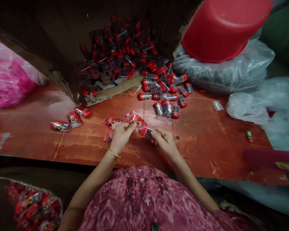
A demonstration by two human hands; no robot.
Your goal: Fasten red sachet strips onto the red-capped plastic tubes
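Observation:
My left hand point(121, 136), with a gold bangle at the wrist, pinches the edge of a small red printed packet point(137, 120). In my right hand point(165, 141) is a small clear bottle point(146, 132) with a red cap and dark contents, its capped end toward the packet. Whether that end is inside the packet, I cannot tell. Flat red packets point(111, 121) lie on the table beside my left hand. Beyond my right hand, several similar red-capped bottles point(167, 107) rest in a loose cluster.
A torn cardboard box point(115, 93) lies open at the back, heaped with red-capped bottles. Filled red packets point(74, 118) sit at left. A red tub point(216, 29) stands on a plastic bag point(214, 75) at right. Below left, a container holds filled packets point(33, 205).

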